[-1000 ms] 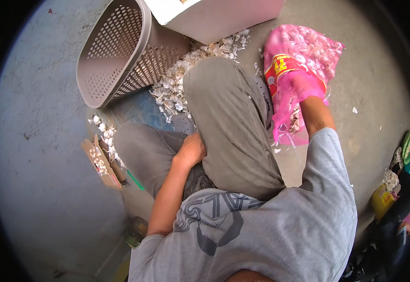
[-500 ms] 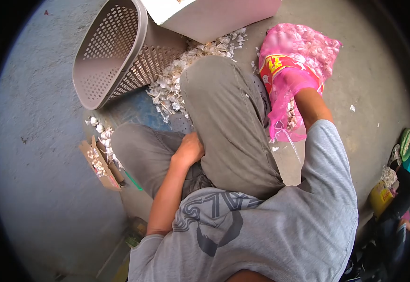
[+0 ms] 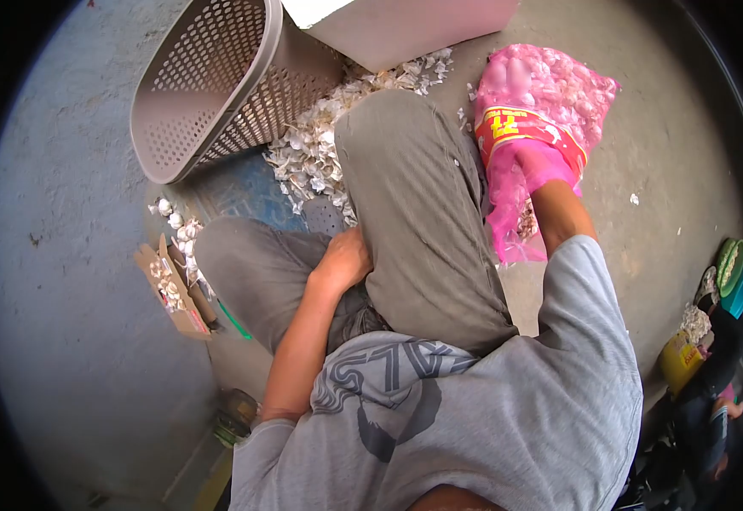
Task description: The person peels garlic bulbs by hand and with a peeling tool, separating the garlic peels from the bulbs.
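Note:
A pink mesh bag (image 3: pixel 559 81) full of garlic, with a red and yellow printed band, lies on the floor beyond my right knee. My right hand (image 3: pixel 540 163) is inside the bag's loose mouth, seen dimly through the mesh. Its fingers are too veiled to make out. More garlic shows in the slack lower part of the bag. My left hand (image 3: pixel 348 255) rests low between my bent legs, against the inner right thigh. Its fingertips are tucked out of sight, so what they hold, if anything, is hidden.
A perforated basket (image 3: pixel 252 94) lies on its side beside a heap of garlic skins (image 3: pixel 316 153). Behind is a white box (image 3: pixel 414 34). At left, a small cardboard box (image 3: pixel 171 294) of garlic pieces stands near loose garlic bulbs (image 3: pixel 188 234). Another person's hand (image 3: pixel 732 410) shows at far right.
My right hand remains in the mesh bag but has shifted slightly, and the bag's loose mouth has folded differently. My left hand stays between my legs. The whole view has shifted a little.

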The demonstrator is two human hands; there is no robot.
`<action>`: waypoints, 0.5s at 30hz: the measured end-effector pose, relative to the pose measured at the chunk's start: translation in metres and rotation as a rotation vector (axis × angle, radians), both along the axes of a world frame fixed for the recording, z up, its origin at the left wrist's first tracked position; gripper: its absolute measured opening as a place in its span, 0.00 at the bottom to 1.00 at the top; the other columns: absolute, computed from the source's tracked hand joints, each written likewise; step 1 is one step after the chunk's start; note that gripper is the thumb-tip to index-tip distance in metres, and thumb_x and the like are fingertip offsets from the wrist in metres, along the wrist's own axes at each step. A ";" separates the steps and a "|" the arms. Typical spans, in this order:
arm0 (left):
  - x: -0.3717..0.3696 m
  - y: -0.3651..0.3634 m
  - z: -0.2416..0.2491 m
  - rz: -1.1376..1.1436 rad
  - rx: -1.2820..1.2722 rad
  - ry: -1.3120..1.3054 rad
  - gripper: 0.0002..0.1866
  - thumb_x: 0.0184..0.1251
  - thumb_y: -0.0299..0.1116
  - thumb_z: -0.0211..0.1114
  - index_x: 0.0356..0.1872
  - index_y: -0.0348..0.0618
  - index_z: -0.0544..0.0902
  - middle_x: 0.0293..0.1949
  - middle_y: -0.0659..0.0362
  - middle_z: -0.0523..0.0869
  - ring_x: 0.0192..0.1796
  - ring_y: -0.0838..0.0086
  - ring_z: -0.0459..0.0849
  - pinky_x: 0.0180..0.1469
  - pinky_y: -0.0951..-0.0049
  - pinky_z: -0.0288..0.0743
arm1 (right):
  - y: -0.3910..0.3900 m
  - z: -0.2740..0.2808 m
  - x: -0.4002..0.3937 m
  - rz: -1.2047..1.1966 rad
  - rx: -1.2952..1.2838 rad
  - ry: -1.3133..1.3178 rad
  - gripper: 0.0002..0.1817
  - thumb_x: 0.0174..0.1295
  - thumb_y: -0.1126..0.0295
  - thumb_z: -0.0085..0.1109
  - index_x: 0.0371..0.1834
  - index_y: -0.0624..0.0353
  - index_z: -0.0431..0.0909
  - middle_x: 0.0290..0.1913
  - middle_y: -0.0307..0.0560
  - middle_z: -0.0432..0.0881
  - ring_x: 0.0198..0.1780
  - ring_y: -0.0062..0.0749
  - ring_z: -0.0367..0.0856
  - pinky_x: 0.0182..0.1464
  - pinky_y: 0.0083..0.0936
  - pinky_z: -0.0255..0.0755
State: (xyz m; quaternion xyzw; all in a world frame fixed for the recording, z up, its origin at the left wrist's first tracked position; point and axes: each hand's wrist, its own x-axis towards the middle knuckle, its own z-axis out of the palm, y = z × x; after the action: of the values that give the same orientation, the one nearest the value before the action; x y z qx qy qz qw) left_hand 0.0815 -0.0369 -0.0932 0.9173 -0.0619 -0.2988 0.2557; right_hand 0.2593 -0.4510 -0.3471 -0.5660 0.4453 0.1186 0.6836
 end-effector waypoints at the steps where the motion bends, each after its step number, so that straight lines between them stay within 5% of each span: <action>1: -0.001 0.002 -0.003 -0.010 -0.004 -0.017 0.16 0.58 0.25 0.64 0.48 0.30 0.80 0.42 0.37 0.85 0.47 0.40 0.84 0.50 0.49 0.79 | 0.000 0.003 -0.001 0.002 0.006 -0.009 0.11 0.68 0.69 0.62 0.50 0.58 0.77 0.48 0.48 0.84 0.45 0.45 0.84 0.48 0.40 0.83; 9: -0.001 0.002 -0.010 -0.018 -0.088 -0.169 0.16 0.59 0.27 0.64 0.48 0.31 0.81 0.42 0.37 0.86 0.45 0.39 0.85 0.47 0.48 0.80 | -0.016 0.029 -0.042 -0.029 0.129 -0.082 0.10 0.68 0.69 0.62 0.50 0.58 0.77 0.48 0.47 0.84 0.44 0.44 0.84 0.48 0.40 0.83; 15: 0.007 0.000 0.004 -0.032 0.014 -0.061 0.11 0.57 0.28 0.64 0.39 0.31 0.84 0.40 0.39 0.86 0.45 0.42 0.85 0.48 0.50 0.80 | -0.020 0.052 -0.081 -0.050 0.281 -0.190 0.10 0.68 0.69 0.62 0.49 0.58 0.77 0.48 0.47 0.84 0.44 0.44 0.84 0.49 0.39 0.83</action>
State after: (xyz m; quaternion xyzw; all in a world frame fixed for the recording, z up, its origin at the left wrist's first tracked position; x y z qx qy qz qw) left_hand 0.0880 -0.0369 -0.0892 0.9268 -0.0822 -0.2749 0.2422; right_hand 0.1786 -0.4707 -0.2949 -0.4622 0.3716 0.1086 0.7978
